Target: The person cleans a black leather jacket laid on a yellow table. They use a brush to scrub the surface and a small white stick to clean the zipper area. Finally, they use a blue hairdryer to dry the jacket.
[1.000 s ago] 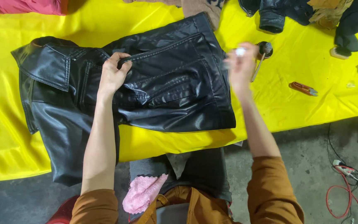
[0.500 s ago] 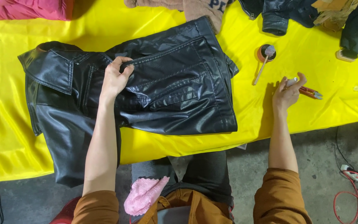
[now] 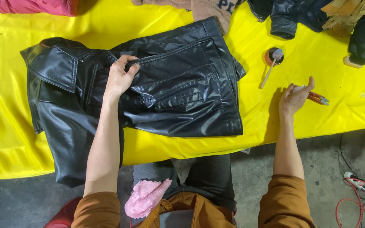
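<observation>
Head view: left hand pinches the black leather jacket near its zipper at frame centre, long axis left-right; right hand, fingers loosely spread, touches red-handled snips at right

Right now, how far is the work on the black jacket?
Looks done: the black jacket lies folded on the yellow cloth. In hand: the left hand presses near the zipper, while the right hand reaches the small red tool. Left: that tool has not touched the jacket.
</observation>
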